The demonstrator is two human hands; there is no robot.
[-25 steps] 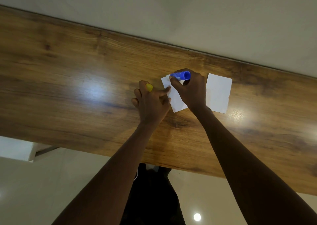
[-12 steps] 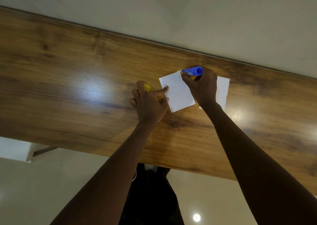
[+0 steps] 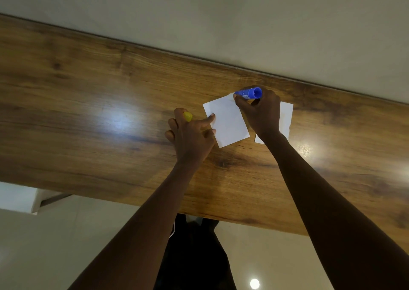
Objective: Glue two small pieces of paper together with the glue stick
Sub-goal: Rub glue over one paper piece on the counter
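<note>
A small white paper [image 3: 228, 121] lies tilted on the wooden table [image 3: 99, 123]. My right hand [image 3: 261, 112] grips a blue glue stick [image 3: 249, 93], its lower end at the paper's far right corner. My left hand [image 3: 190, 134] pins the paper's left edge with thumb and forefinger while a yellow cap [image 3: 188, 116] sits curled in its other fingers. A second white paper [image 3: 286, 117] lies to the right, mostly hidden behind my right hand and wrist.
The narrow table runs diagonally, its far edge against a pale wall [image 3: 243, 24]. Its near edge [image 3: 221, 220] is just in front of my body, with light floor below. Bright lamp reflections shine on the wood at left and right.
My right hand has slid the glue stick from the paper's left part towards its far right corner, uncovering most of the sheet and covering the second paper. The left hand stays in place.
</note>
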